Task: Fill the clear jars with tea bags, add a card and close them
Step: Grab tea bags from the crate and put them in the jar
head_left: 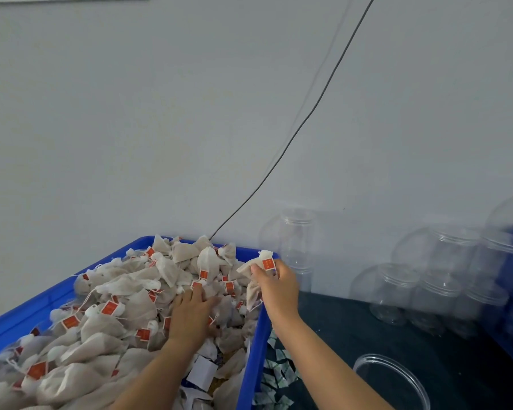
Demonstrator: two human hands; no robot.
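Blue crate [253, 359] fills the lower left, heaped w/ white tea bags [107, 318] carrying red tags on strings. Left hand [190, 316] lies palm-down on the heap near the crate's right side, fingers spread & pressing into the bags; can't tell if it's got any pinched underneath. Right hand [276, 287] is over the crate's right wall near the far corner, fingers & thumb clamped on a small bunch of tea bags [256, 269], one red tag showing at the top, another bag dangling below the hand just inside the wall. Open clear jar [393, 380] stands on the dark table [338, 324] at lower right, mouth up, near the right forearm. More clear jars [427, 279] are stacked in rows further back on the right, against the wall, blurred. Small white-green packets [276, 377] lie scattered on the table just beside the crate wall. Thin dark cable [293, 134] runs up the grey wall [131, 128] from behind the crate.
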